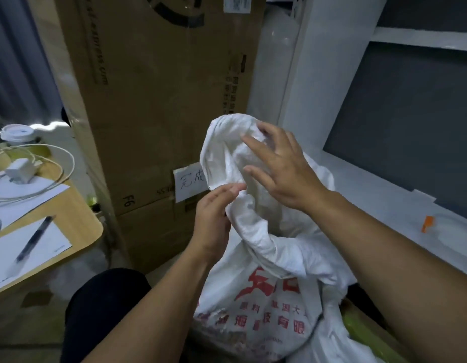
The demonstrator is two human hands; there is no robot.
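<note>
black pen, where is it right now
In the head view the black pen lies far left on a white sheet on the wooden desk, nearer the camera than the white charger.

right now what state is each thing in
white sack, upright, mouth open, rim lifted and crumpled
left grip, pinches the sack's rim
right grip, fingers spread against the raised rim
pen, lying flat on a paper sheet
charger, lying on the desk, cable looped around it
cup, lid on
cardboard box, standing, closed
note, stuck on the box
</note>
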